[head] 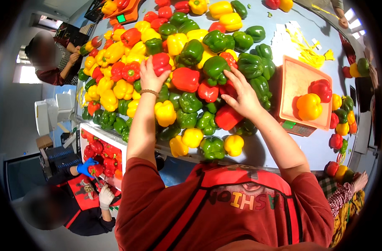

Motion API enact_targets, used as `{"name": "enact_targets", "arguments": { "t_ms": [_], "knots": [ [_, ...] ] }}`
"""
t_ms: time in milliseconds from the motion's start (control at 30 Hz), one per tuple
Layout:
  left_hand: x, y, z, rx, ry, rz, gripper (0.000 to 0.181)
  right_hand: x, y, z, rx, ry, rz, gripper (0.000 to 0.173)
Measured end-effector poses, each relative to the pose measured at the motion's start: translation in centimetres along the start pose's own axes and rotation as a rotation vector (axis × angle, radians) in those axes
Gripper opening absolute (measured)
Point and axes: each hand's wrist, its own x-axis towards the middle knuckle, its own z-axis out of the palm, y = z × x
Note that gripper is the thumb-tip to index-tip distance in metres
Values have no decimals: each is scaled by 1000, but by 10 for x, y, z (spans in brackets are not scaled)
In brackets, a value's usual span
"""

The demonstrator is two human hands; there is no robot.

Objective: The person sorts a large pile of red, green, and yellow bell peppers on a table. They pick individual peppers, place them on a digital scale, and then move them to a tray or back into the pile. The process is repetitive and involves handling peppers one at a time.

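Spread over a grey table is a heap of red, yellow and green bell peppers. My left hand [152, 77], a braided band at its wrist, has its fingers and thumb around a red bell pepper [161, 63] near the middle of the heap. To the right, my right hand [242, 94] has its fingers and thumb apart, the fingertips at the edge of a green bell pepper [215, 68]. Beneath that hand lies a partly hidden red pepper [227, 89]. Between my hands sit another red pepper [185, 79] and a smaller red one [208, 91].
An orange tray [283, 91] on a scale holds one red and one yellow-orange pepper. Yellow ties [310, 51] lie behind it. Pepper bundles [341, 114] line the right edge. Co-workers stand left and right; one, gloved, handles a red pepper over a white box [124, 153].
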Motion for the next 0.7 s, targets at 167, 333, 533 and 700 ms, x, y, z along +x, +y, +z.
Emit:
{"name": "enact_targets", "arguments": {
  "t_ms": [167, 333, 533, 700],
  "knots": [
    [75, 1, -14, -2, 39, -68, 69, -9, 4, 8, -65, 41, 0, 77],
    [112, 4, -44, 28, 268, 141, 51, -8, 6, 13, -97, 64, -26, 79],
    [36, 3, -93, -287, -59, -143, 37, -3, 5, 13, -145, 33, -39, 79],
    [-30, -10, -69, 20, -428, -94, 66, 50, -13, 11, -269, -14, -166, 76]
  ]
}}
